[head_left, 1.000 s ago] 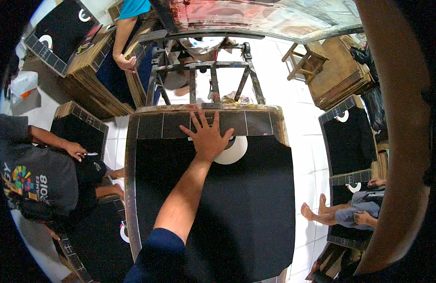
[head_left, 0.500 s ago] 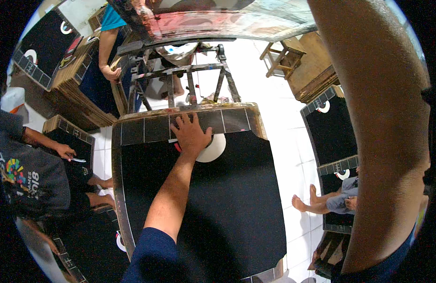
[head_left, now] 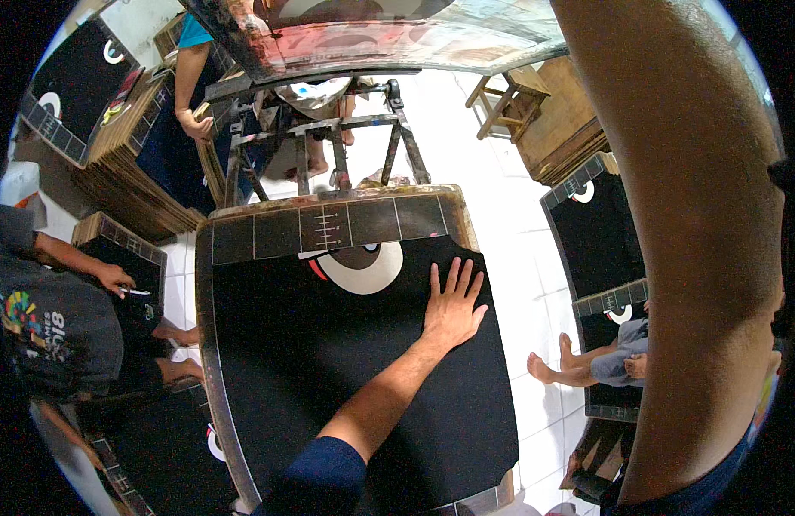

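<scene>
A black cloth (head_left: 328, 370) lies spread over a printing board (head_left: 328, 225) in front of me, with a round white and red print (head_left: 363, 268) near its top edge. My left hand (head_left: 453, 308) rests flat on the cloth's right part, palm down and fingers apart, just right of and below the print. It holds nothing. My right forearm (head_left: 698, 258) rises along the right side of the view toward a stained screen frame (head_left: 371, 34) overhead. The right hand itself is out of the picture.
A metal stand (head_left: 328, 142) is behind the board. One person (head_left: 53, 318) sits at the left by another black board, and a second person (head_left: 191, 77) stands at the top left. Bare feet (head_left: 578, 365), more boards (head_left: 595, 228) and a wooden stool (head_left: 509, 103) are at the right.
My left hand has slid from the print at the cloth's top centre down and to the right, uncovering the print. The view has shifted slightly.
</scene>
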Demonstrator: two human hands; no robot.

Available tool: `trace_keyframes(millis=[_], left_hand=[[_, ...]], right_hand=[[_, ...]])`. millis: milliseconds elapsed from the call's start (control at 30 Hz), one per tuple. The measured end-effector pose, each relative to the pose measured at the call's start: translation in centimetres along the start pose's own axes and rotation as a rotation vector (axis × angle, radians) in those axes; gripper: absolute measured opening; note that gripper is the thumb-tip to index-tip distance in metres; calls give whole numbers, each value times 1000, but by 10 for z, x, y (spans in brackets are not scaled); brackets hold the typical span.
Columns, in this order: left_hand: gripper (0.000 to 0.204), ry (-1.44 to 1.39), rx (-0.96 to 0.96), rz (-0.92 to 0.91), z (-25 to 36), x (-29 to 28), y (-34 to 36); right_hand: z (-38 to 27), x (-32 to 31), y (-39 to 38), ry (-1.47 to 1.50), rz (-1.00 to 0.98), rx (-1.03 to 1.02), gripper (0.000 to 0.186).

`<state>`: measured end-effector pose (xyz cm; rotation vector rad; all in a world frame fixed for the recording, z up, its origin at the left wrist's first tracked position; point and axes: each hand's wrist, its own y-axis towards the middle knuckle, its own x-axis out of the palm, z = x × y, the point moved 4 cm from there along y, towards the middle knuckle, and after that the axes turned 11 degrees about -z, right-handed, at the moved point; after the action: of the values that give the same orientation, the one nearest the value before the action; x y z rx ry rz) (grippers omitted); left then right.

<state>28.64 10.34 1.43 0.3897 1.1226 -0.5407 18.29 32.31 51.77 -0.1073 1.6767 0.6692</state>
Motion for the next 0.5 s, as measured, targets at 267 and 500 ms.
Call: trace_keyframes(millis=[267, 500], left_hand=[[70, 78, -34, -49, -2, 5, 4], [70, 80, -22, -97, -4, 2, 3]], right_hand=[[-1, -2, 4, 9, 5, -11, 110], [-3, -5, 6, 4, 8, -15, 109]])
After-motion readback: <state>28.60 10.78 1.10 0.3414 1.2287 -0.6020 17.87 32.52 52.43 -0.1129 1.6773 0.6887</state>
